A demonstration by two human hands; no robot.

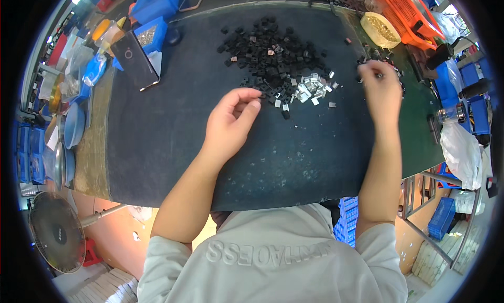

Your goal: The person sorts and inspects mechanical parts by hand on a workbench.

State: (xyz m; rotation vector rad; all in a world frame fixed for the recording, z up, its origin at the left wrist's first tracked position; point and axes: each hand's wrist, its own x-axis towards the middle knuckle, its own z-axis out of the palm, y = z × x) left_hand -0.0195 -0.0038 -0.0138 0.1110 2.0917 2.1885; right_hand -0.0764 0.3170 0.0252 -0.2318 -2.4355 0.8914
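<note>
The left hand [229, 119] has its thumb and forefinger drawn narrow, tips near the close-left side of a heap of black parts [273, 46]; whether a piece sits between them, I cannot tell. The right hand [382, 88] is blurred, fingers curled over a smaller dark pile [387, 55] toward the right edge of the desk [157, 151]; its grip cannot be told. The black heap spreads toward the desk's far edge, with loose silver clips [315, 88] at its near-right side. By that spread, plenty looks left unhandled; the smaller pile may be pieces already dealt with, though they are too small to confirm. Beyond it, near the far-right corner, stands a yellow bowl [392, 44] of golden bits
</note>
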